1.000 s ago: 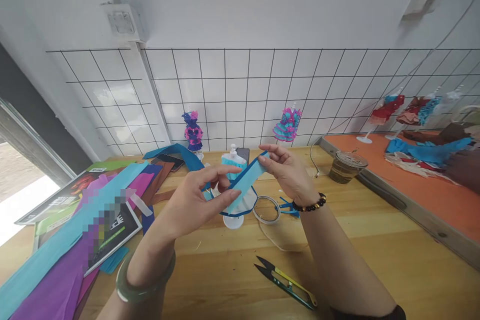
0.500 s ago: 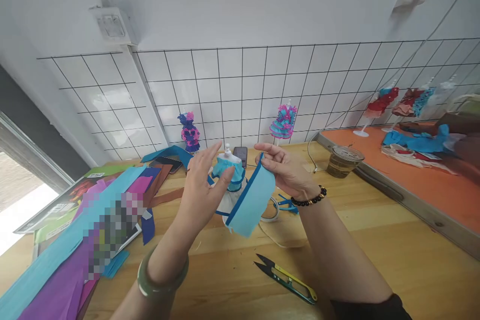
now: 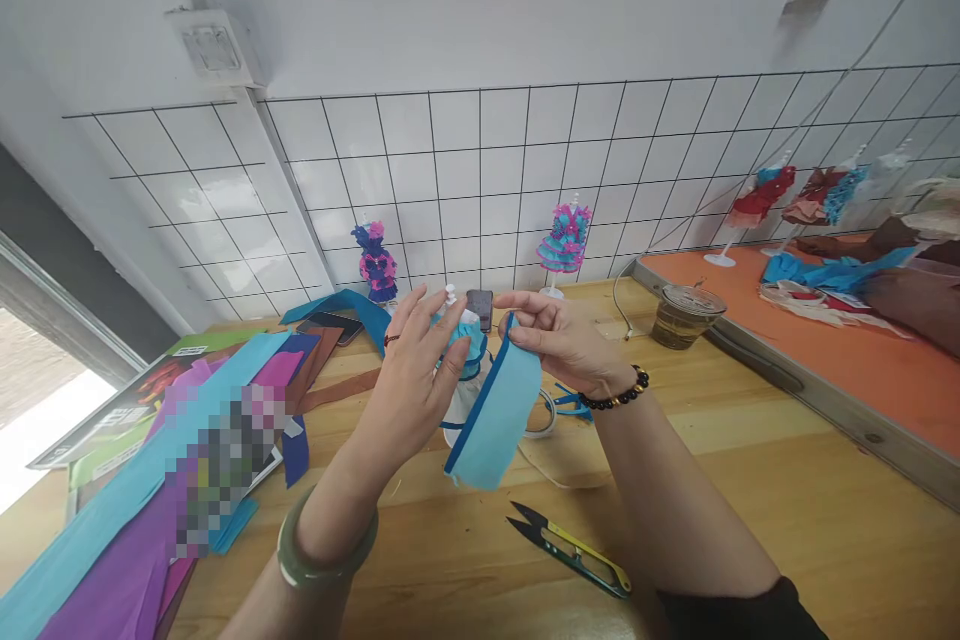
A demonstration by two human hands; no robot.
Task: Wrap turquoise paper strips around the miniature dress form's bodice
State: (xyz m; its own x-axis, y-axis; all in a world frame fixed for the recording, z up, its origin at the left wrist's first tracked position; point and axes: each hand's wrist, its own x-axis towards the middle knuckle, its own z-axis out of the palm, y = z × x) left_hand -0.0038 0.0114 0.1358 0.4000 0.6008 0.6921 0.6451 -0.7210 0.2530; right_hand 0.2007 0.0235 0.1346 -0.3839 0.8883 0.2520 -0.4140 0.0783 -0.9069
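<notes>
A light blue crepe paper strip (image 3: pixel 504 420) with a dark blue edge hangs from my right hand (image 3: pixel 566 345), pinched at its upper corner between thumb and fingers. My left hand (image 3: pixel 416 380) is raised with the fingers apart and holds nothing. Behind it stands a small white dress form (image 3: pixel 471 330) wearing a light blue ruffled top, partly hidden by the left hand and the strip. To the right of the strip lie a roll of white tape (image 3: pixel 546 415) and blue-handled scissors (image 3: pixel 576 404). Thread snips (image 3: pixel 571 550) with yellow and green handles rest in front.
Colored paper sheets (image 3: pixel 112 560) and magazines cover the left side. Two dressed figurines (image 3: pixel 377 265) stand by the tiled wall, with a phone (image 3: pixel 478 308) near them. At right are a lidded cup (image 3: pixel 686 315) and an orange table (image 3: pixel 825 360), where another person's blurred arm (image 3: pixel 919 295) reaches in.
My left hand has shifted slightly right, covering more of the dress form. The paper strip hangs a little more steeply. A co-worker's arm has come into view at the right.
</notes>
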